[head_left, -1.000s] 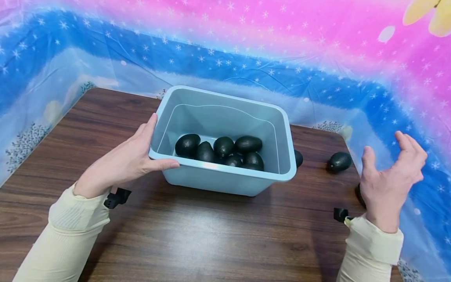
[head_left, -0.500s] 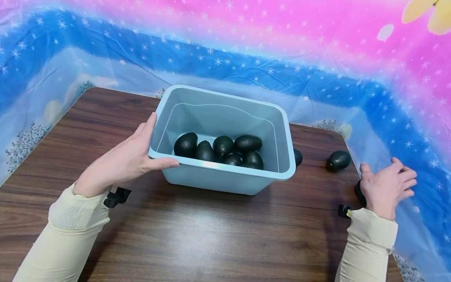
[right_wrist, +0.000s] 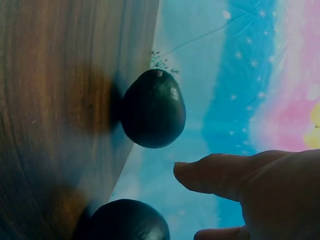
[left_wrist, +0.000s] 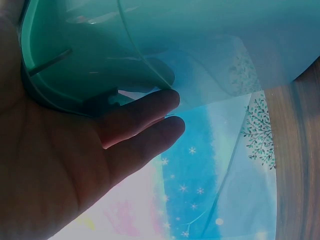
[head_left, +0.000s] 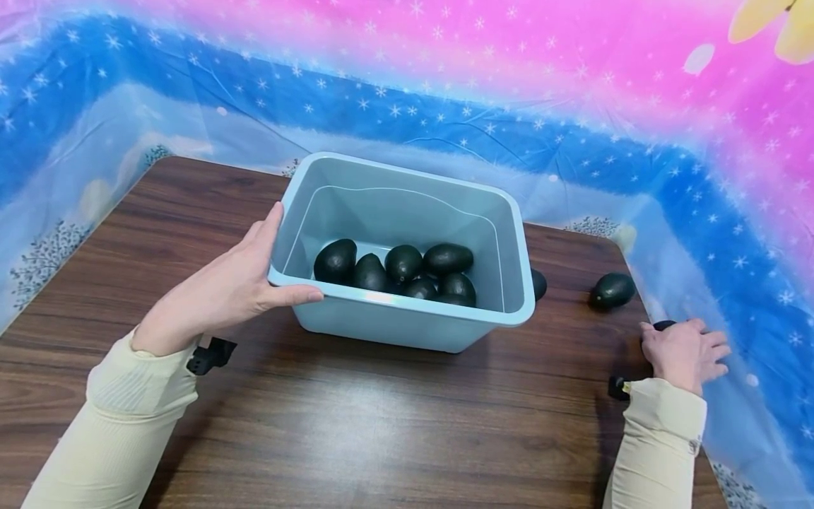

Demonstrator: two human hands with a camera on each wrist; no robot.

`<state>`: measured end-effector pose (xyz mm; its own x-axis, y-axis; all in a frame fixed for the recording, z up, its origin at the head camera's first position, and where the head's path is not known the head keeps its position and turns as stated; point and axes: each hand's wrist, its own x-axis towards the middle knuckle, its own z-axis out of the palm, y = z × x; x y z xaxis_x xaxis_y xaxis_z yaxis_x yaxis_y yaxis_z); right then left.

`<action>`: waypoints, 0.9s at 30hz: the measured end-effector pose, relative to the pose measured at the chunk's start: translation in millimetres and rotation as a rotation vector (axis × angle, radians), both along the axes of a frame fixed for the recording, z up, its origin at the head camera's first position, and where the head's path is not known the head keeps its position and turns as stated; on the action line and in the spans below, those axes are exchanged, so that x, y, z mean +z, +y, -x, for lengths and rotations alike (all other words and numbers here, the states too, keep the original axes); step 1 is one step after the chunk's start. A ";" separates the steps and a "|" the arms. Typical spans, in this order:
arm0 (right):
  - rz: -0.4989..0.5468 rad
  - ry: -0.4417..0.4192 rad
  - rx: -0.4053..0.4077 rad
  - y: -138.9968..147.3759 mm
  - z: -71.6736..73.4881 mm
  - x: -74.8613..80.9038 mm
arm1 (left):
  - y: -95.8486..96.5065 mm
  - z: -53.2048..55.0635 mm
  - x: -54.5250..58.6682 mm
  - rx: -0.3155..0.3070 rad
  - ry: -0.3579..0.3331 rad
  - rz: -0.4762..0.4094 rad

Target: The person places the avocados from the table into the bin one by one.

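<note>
My left hand (head_left: 232,286) holds the left front corner of a light blue plastic storage bin (head_left: 388,318), thumb along the front rim and fingers against the left side. In the left wrist view two of its fingers (left_wrist: 145,137) stretch out beneath the bin's wall. Several dark green avocados (head_left: 403,264) lie inside. At the table's right edge my right hand (head_left: 683,353) is over another avocado (head_left: 664,325), mostly hidden by it. The right wrist view shows that avocado (right_wrist: 127,222) below the outstretched thumb (right_wrist: 210,175), with a gap between them.
A loose avocado (head_left: 612,290) lies farther back near the right table edge. One more avocado (head_left: 539,284) peeks out from behind the bin's right side. The brown wood-grain table (head_left: 356,424) is bordered by a printed blue and pink cloth (head_left: 445,85).
My right hand has come down and slightly left from its raised position beyond the right edge, onto the nearer loose avocado. My left hand and the bin have stayed put.
</note>
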<state>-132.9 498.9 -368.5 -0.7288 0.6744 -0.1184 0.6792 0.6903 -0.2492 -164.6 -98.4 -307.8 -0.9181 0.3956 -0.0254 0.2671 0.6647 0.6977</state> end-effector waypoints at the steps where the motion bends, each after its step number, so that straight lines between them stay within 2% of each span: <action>1: 0.004 -0.017 -0.005 0.2 -0.4 -0.4 | 0.0 0.0 0.3 0.002 -0.001 0.008; 8: 0.019 -0.069 -0.003 0.9 -1.5 -5.0 | -0.4 0.3 0.7 0.004 -0.020 0.019; 17: 0.054 -0.041 -0.016 4.2 -0.2 -9.9 | -1.3 -0.6 0.6 0.010 -0.020 0.025; 27: 0.045 -0.017 0.006 2.1 0.6 -12.1 | -1.9 -0.9 2.1 0.008 -0.025 0.019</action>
